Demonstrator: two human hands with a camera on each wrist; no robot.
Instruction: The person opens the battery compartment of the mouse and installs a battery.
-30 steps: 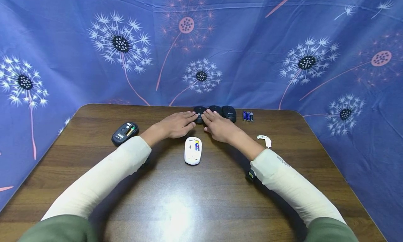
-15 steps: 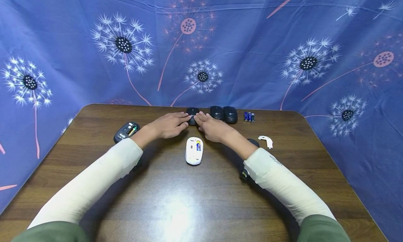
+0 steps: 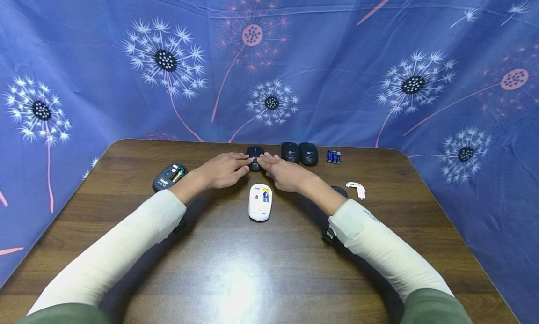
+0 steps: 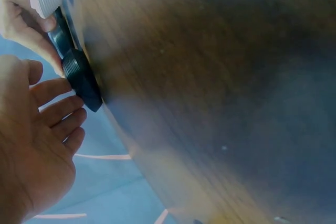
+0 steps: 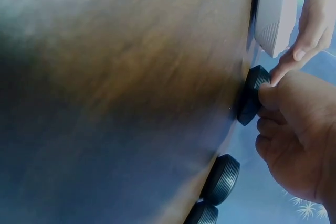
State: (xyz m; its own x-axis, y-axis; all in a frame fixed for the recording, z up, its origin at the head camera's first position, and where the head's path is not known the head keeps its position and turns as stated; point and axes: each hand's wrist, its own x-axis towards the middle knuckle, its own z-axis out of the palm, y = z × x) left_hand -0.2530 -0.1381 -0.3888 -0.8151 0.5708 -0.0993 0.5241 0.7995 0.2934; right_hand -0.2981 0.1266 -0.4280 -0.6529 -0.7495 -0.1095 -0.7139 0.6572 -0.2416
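Note:
A black computer mouse (image 3: 255, 150) sits at the far edge of the table, between my two hands. The fingers of my left hand (image 3: 223, 169) touch its left side, lying mostly straight. From the right, fingertips of my right hand (image 3: 289, 173) meet the same mouse; in the right wrist view its thumb and forefinger lie against the ribbed side. A white mouse (image 3: 259, 203) lies upside down in front of the hands, its battery bay uncovered with a battery inside. Two more black mice (image 3: 290, 151) stand side by side, right of the touched one.
Three blue batteries (image 3: 334, 156) lie at the back right. Nearer is a curved white cover (image 3: 357, 190), with a dark object (image 3: 339, 191) partly hidden by the right forearm. An upturned black mouse (image 3: 169, 177) with an uncovered battery bay lies at left. A patterned blue cloth hangs behind.
Both hands have moved left with the black mouse between them, opening a gap from the other two black mice. The shift slows over the last half second.

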